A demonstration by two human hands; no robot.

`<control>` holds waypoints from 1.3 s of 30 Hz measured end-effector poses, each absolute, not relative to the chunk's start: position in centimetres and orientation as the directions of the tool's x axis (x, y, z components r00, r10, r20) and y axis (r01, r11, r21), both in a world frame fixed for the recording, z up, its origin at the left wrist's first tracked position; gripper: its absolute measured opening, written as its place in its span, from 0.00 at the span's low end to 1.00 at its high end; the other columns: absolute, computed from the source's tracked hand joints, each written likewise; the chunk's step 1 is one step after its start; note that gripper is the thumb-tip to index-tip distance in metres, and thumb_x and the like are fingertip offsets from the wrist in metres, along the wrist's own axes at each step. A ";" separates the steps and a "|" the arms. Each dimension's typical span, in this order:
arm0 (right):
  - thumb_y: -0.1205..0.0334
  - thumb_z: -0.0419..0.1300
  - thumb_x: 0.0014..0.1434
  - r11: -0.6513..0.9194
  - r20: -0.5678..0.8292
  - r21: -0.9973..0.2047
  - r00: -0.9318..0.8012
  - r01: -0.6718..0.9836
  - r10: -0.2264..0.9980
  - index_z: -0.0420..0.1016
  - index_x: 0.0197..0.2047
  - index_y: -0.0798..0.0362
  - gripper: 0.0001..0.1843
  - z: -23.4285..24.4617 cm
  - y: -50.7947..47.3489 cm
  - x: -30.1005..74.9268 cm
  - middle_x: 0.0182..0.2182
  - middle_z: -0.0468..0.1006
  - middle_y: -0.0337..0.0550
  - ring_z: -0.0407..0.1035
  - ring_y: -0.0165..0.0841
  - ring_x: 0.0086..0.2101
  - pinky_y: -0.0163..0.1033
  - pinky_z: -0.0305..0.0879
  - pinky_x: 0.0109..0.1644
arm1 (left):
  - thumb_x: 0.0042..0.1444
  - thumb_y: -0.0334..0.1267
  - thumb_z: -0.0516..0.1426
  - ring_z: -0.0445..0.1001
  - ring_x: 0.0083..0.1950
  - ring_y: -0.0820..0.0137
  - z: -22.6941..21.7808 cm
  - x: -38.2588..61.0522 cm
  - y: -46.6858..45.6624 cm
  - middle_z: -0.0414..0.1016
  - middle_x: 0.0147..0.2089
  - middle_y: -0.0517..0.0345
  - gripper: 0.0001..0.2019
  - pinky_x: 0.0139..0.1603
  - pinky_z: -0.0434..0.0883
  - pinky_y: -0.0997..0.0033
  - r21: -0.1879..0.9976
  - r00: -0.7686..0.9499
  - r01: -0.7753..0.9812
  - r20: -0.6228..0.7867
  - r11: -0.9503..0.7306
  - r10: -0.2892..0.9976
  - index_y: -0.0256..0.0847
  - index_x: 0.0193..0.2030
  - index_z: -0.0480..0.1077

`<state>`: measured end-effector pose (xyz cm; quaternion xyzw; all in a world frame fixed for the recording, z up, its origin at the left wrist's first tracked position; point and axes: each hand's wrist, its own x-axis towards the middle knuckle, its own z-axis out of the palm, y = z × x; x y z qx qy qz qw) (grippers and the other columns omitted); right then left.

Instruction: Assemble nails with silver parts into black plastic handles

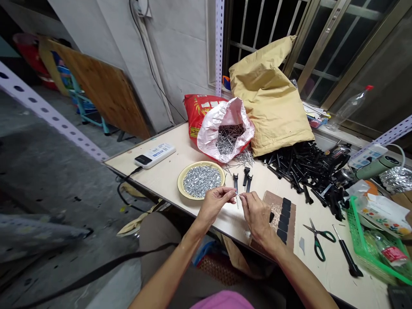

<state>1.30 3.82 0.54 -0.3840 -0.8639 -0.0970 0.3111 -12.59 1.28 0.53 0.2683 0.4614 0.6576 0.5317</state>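
Fingertip to fingertip over the table's front edge, my left hand (pixel 218 201) and my right hand (pixel 256 214) are both pinched closed. A thin silver metal pin (pixel 237 195) spans the short gap between them. Whether a smaller part sits in the left fingertips is hidden. Beside my left hand stands a cream bowl (pixel 180 189) full of small silver metal pieces (pixel 201 179). Just beyond my hands lie several black plastic parts (pixel 246 176), two with forked ends and thin metal shafts. My right forearm passes over a brown board (pixel 292 223) bearing a row of black pads (pixel 284 219).
Behind the bowl, a red-and-white sack (pixel 206 143) spills metal pins. A tan sack (pixel 273 107) leans at the window above a heap of black parts (pixel 299 165). Scissors (pixel 318 240), a black-handled screwdriver (pixel 347 253) and a green basket (pixel 357 240) lie right; a white device (pixel 156 155) lies left.
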 end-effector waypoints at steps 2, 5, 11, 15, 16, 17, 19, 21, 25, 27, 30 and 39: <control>0.60 0.43 0.69 0.695 0.626 -0.050 -0.520 0.717 0.581 0.72 0.33 0.53 0.19 0.3 3.8 1.4 0.25 0.74 0.40 0.67 0.27 0.24 0.33 0.53 0.27 | 0.34 0.42 0.68 0.70 0.21 0.76 0.4 -12.5 1.3 0.72 0.18 0.63 0.15 0.28 0.70 0.74 0.900 -0.286 -0.436 -0.133 -0.005 0.949 0.35 0.28 0.76; 0.59 0.44 0.68 0.709 0.643 -0.013 -0.537 0.705 0.546 0.71 0.33 0.53 0.18 0.1 3.8 1.5 0.24 0.75 0.40 0.68 0.28 0.25 0.34 0.53 0.29 | 0.35 0.42 0.67 0.70 0.22 0.76 0.2 -12.4 1.2 0.72 0.19 0.63 0.14 0.28 0.70 0.74 0.910 -0.275 -0.415 -0.130 0.005 0.952 0.35 0.27 0.76; 0.60 0.44 0.68 0.701 0.535 -0.141 -0.542 0.699 0.648 0.71 0.33 0.53 0.18 0.0 3.9 2.0 0.25 0.75 0.40 0.68 0.28 0.25 0.33 0.54 0.28 | 0.37 0.41 0.67 0.71 0.22 0.75 -0.1 -12.1 1.3 0.72 0.19 0.62 0.12 0.29 0.70 0.74 0.925 -0.258 -0.379 -0.122 0.016 0.958 0.35 0.27 0.76; 0.59 0.46 0.67 0.715 0.501 -0.201 -0.557 0.669 0.662 0.71 0.37 0.54 0.15 -0.3 4.1 2.3 0.30 0.74 0.43 0.69 0.30 0.29 0.33 0.58 0.30 | 0.37 0.41 0.66 0.71 0.22 0.75 -0.2 -12.0 1.3 0.74 0.21 0.61 0.12 0.29 0.70 0.74 0.932 -0.247 -0.361 -0.121 0.025 0.961 0.35 0.27 0.76; 0.59 0.45 0.67 0.717 0.503 -0.188 -0.561 0.672 0.658 0.71 0.36 0.54 0.15 -0.3 4.1 2.4 0.30 0.74 0.44 0.69 0.30 0.30 0.33 0.58 0.30 | 0.38 0.41 0.66 0.71 0.22 0.75 -0.2 -11.9 1.3 0.74 0.20 0.61 0.12 0.29 0.70 0.73 0.932 -0.239 -0.361 -0.123 0.030 0.963 0.35 0.27 0.76; 0.60 0.45 0.67 0.715 0.505 -0.173 -0.562 0.678 0.655 0.71 0.35 0.54 0.16 -0.4 4.1 2.5 0.29 0.74 0.44 0.69 0.31 0.29 0.33 0.58 0.30 | 0.38 0.41 0.66 0.71 0.22 0.75 -0.2 -11.9 1.3 0.73 0.20 0.61 0.12 0.29 0.70 0.73 0.932 -0.231 -0.360 -0.127 0.036 0.965 0.34 0.28 0.76; 0.61 0.45 0.67 0.709 0.498 -0.172 -0.561 0.684 0.661 0.71 0.33 0.53 0.17 -0.4 4.2 2.6 0.28 0.73 0.43 0.68 0.31 0.28 0.34 0.58 0.29 | 0.38 0.41 0.66 0.71 0.22 0.75 -0.2 -11.8 1.3 0.73 0.19 0.61 0.12 0.29 0.71 0.73 0.932 -0.220 -0.360 -0.134 0.048 0.966 0.34 0.28 0.76; 0.61 0.45 0.67 0.708 0.477 -0.242 -0.554 0.663 0.682 0.71 0.35 0.53 0.16 -0.3 4.1 2.7 0.28 0.72 0.42 0.68 0.30 0.27 0.33 0.58 0.28 | 0.37 0.41 0.66 0.71 0.22 0.75 -0.1 -11.7 1.3 0.73 0.19 0.61 0.12 0.29 0.71 0.73 0.932 -0.217 -0.359 -0.136 0.051 0.967 0.34 0.28 0.76; 0.64 0.48 0.64 0.700 0.454 -0.459 -0.533 0.547 0.714 0.70 0.39 0.53 0.10 0.2 4.0 3.0 0.32 0.71 0.44 0.68 0.31 0.31 0.33 0.63 0.33 | 0.37 0.42 0.66 0.71 0.23 0.75 0.1 -11.7 1.3 0.73 0.20 0.62 0.13 0.29 0.71 0.74 0.933 -0.204 -0.356 -0.135 0.055 0.970 0.35 0.28 0.76; 0.65 0.49 0.63 0.692 0.458 -0.515 -0.520 0.506 0.721 0.69 0.37 0.54 0.09 0.2 3.9 3.2 0.32 0.70 0.44 0.68 0.32 0.32 0.35 0.64 0.35 | 0.37 0.42 0.67 0.70 0.23 0.75 0.2 -11.6 1.3 0.72 0.20 0.62 0.13 0.29 0.71 0.74 0.934 -0.184 -0.351 -0.144 0.072 0.972 0.35 0.27 0.76; 0.65 0.48 0.62 0.647 0.423 -0.590 -0.497 0.484 0.758 0.69 0.34 0.54 0.10 0.4 3.7 3.7 0.30 0.70 0.43 0.67 0.32 0.32 0.37 0.64 0.36 | 0.35 0.43 0.67 0.70 0.23 0.76 0.4 -11.3 1.4 0.73 0.20 0.61 0.14 0.29 0.71 0.74 0.927 -0.135 -0.356 -0.176 0.118 0.975 0.34 0.27 0.76; 0.67 0.53 0.61 0.604 0.324 -0.505 -0.513 0.617 0.795 0.72 0.43 0.53 0.09 0.7 2.8 5.9 0.36 0.72 0.45 0.69 0.33 0.36 0.37 0.66 0.38 | 0.32 0.46 0.68 0.70 0.23 0.75 -0.2 -9.8 1.5 0.73 0.22 0.59 0.18 0.29 0.72 0.73 0.919 -0.088 -0.349 -0.230 0.186 0.969 0.33 0.26 0.75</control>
